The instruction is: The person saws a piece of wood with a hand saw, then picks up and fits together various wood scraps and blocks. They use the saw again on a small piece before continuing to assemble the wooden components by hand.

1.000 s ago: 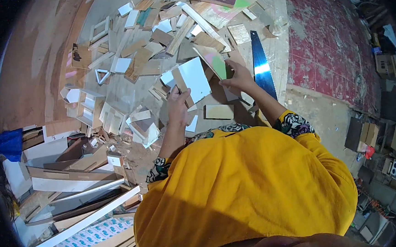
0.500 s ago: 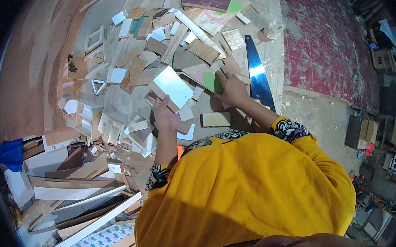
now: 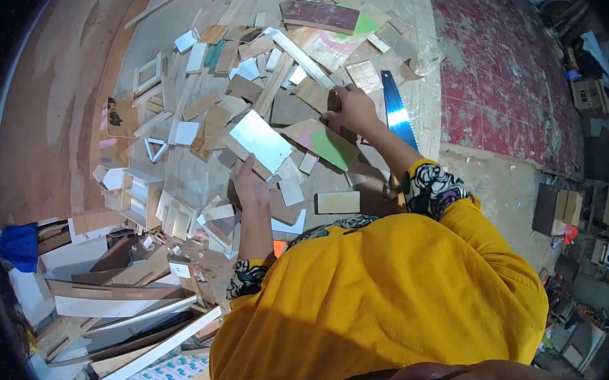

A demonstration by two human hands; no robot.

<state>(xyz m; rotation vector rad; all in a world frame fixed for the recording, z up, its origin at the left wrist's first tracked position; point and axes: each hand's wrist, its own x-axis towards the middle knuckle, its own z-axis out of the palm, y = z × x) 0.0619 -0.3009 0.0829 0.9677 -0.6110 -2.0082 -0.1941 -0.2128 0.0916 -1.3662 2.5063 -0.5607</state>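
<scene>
My left hand (image 3: 251, 185) grips the lower edge of a white-faced board offcut (image 3: 260, 141), its thumb on top. A brown layer shows beneath that edge. My right hand (image 3: 355, 110) reaches into the pile with bent fingers closed at the right end of a brown wood offcut (image 3: 312, 93); its fingertips are partly hidden. Just below the right hand lies a flat piece painted green and pink (image 3: 328, 146). The handsaw (image 3: 398, 116) lies to the right of this hand, its blade shining. A pale rectangular block (image 3: 338, 202) rests nearer my body.
Wood scraps cover the work surface, among them a long white strip (image 3: 300, 56) and a maroon board (image 3: 320, 15). Small white frames (image 3: 175, 214) stand at left. Long planks (image 3: 115, 305) are heaped at lower left. A red tiled panel (image 3: 480, 72) lies at right.
My right hand has moved up and away from the green and pink piece to the brown offcut. That painted piece has shifted towards me. My left hand keeps the white-faced offcut.
</scene>
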